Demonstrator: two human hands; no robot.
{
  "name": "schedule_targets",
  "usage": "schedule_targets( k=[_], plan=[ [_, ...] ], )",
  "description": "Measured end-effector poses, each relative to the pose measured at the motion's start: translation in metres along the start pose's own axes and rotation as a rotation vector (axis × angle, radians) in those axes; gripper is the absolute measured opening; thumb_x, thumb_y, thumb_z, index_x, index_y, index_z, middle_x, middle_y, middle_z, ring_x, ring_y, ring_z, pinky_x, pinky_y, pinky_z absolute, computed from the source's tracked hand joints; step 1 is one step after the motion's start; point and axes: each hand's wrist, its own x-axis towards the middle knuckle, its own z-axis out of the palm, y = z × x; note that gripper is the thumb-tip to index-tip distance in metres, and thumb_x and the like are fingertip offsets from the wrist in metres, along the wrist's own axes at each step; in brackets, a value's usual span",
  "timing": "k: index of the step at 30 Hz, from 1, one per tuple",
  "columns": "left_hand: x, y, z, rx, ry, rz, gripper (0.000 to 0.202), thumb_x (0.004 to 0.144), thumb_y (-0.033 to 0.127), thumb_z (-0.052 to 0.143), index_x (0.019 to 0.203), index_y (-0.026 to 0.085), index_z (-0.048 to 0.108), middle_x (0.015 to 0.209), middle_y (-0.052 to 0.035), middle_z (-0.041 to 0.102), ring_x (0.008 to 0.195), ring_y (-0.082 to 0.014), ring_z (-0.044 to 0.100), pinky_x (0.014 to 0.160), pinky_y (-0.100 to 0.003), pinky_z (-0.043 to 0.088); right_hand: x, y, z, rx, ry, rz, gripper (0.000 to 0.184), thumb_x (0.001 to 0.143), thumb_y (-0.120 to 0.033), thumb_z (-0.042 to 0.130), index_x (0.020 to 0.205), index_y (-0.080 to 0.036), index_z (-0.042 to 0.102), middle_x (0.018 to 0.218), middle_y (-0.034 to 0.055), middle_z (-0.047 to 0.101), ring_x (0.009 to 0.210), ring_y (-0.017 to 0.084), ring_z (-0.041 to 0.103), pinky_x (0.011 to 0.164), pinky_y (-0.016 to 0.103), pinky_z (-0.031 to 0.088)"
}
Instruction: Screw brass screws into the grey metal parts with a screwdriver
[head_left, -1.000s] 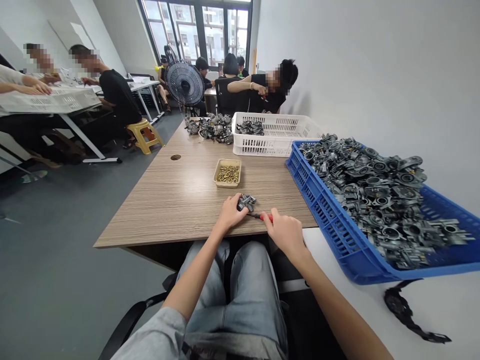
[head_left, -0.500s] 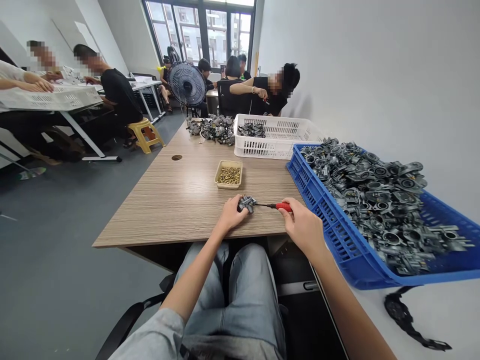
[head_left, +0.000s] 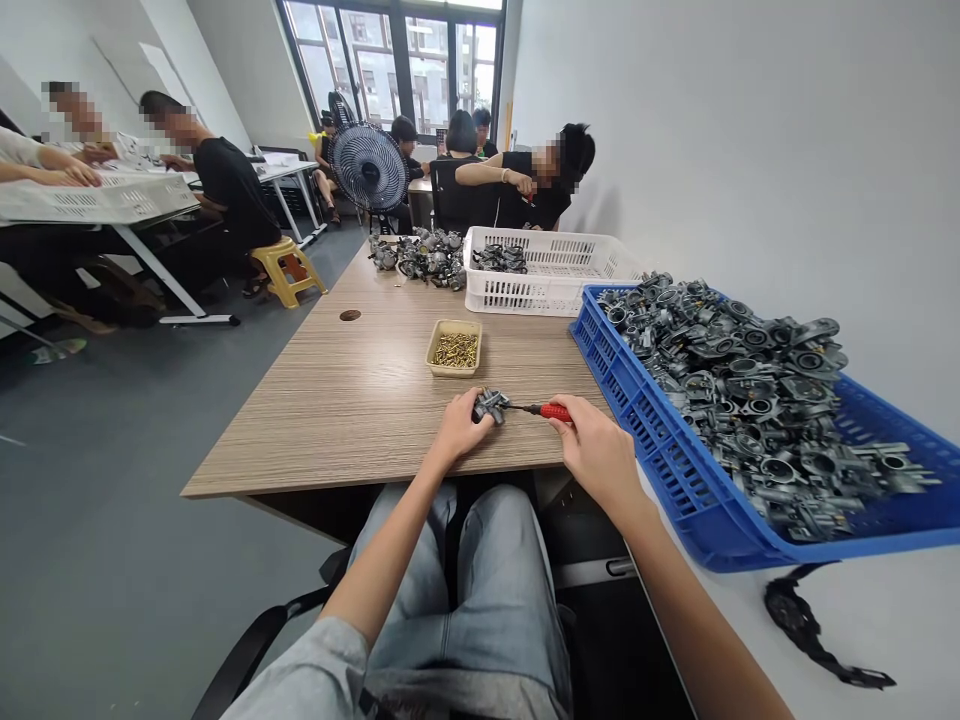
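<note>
Near the table's front edge, my left hand [head_left: 459,428] is closed around a small grey metal casting [head_left: 491,404], which looks like a carburetor body. My right hand [head_left: 596,445] grips the red handle of a screwdriver [head_left: 555,411]. Its dark shaft points left, and the tip meets the right side of the casting; the exact contact spot is too small to make out. Just beyond my left hand stands a small cream tray [head_left: 454,372] full of brass-coloured screw-like pieces [head_left: 457,349].
To my right, a blue crate [head_left: 679,500] is heaped with grey castings [head_left: 735,370]. Behind it sits a white crate [head_left: 517,298] with some dark parts, beside a pile of metal assemblies [head_left: 431,258]. A black watch [head_left: 799,615] lies at lower right. A co-worker [head_left: 525,190] sits across the table.
The screwdriver and my right hand have shifted very slightly left in the picture, along with a small camera movement. Both hands keep their holds.
</note>
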Motion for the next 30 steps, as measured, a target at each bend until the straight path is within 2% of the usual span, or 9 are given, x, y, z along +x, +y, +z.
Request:
schedule_targets(
  k=[11,13,16,19,22,25,28,30],
  plan=[
    [0.001,0.0,-0.001,0.011,-0.011,-0.003,0.041,0.092,0.028,0.067,0.132,0.022,0.07,0.122,-0.01,0.081,0.111,-0.0325,0.072,0.105,-0.046,0.057,-0.001,-0.002,0.001,-0.06,-0.016,-0.003,0.023,0.115,-0.028,0.053,0.13,-0.025,0.071,0.128,0.0085,0.083,0.109,0.025,0.079,0.08,0.032,0.051],
    [0.001,0.0,-0.001,0.008,-0.006,-0.006,0.04,0.091,0.028,0.067,0.131,0.022,0.071,0.122,-0.0099,0.081,0.111,-0.0324,0.073,0.104,-0.046,0.058,-0.001,-0.006,0.001,-0.125,-0.058,0.026,0.022,0.117,-0.034,0.053,0.125,-0.024,0.07,0.118,0.0089,0.084,0.101,0.025,0.08,0.072,0.031,0.045],
    [0.002,0.0,-0.001,0.012,-0.011,-0.009,0.042,0.091,0.028,0.067,0.133,0.022,0.071,0.125,-0.0106,0.081,0.113,-0.0327,0.073,0.106,-0.046,0.058,0.0,-0.014,0.001,-0.279,-0.156,0.153,0.031,0.119,-0.047,0.052,0.113,-0.021,0.068,0.091,0.0096,0.083,0.083,0.027,0.079,0.064,0.03,0.035],
    [0.002,0.0,-0.002,0.021,-0.02,-0.019,0.045,0.091,0.028,0.067,0.136,0.022,0.069,0.129,-0.0108,0.081,0.116,-0.0326,0.073,0.108,-0.046,0.057,0.002,-0.019,0.0,-0.347,-0.221,0.23,0.035,0.12,-0.05,0.049,0.113,-0.02,0.065,0.083,0.0107,0.082,0.078,0.029,0.08,0.063,0.03,0.032],
    [0.002,0.001,-0.003,0.019,-0.019,-0.026,0.042,0.091,0.028,0.067,0.133,0.023,0.07,0.127,-0.0096,0.081,0.115,-0.0318,0.073,0.109,-0.046,0.057,0.001,-0.018,-0.003,-0.223,-0.242,0.171,0.026,0.12,-0.045,0.051,0.129,-0.021,0.06,0.095,0.0097,0.085,0.086,0.03,0.083,0.066,0.03,0.037],
    [0.001,0.003,-0.004,0.003,-0.02,-0.02,0.04,0.092,0.028,0.065,0.131,0.022,0.07,0.124,-0.0094,0.081,0.114,-0.0318,0.073,0.108,-0.047,0.057,-0.002,-0.014,-0.006,-0.037,-0.244,0.058,0.025,0.118,-0.035,0.051,0.14,-0.024,0.054,0.121,0.0111,0.085,0.102,0.03,0.083,0.073,0.031,0.045],
    [0.001,0.004,-0.005,-0.008,-0.026,-0.018,0.04,0.092,0.028,0.065,0.131,0.023,0.07,0.124,-0.009,0.081,0.114,-0.0316,0.073,0.108,-0.047,0.057,-0.004,-0.014,-0.008,0.05,-0.272,-0.016,0.023,0.116,-0.027,0.048,0.139,-0.025,0.053,0.136,0.0116,0.08,0.111,0.029,0.081,0.078,0.032,0.049],
    [0.002,0.004,-0.005,-0.013,-0.026,-0.02,0.039,0.092,0.027,0.066,0.13,0.023,0.07,0.123,-0.0087,0.081,0.113,-0.0311,0.073,0.107,-0.046,0.058,-0.004,-0.016,-0.008,0.036,-0.303,-0.013,0.02,0.116,-0.025,0.047,0.135,-0.025,0.053,0.132,0.0112,0.081,0.111,0.028,0.082,0.077,0.031,0.049]
  ],
)
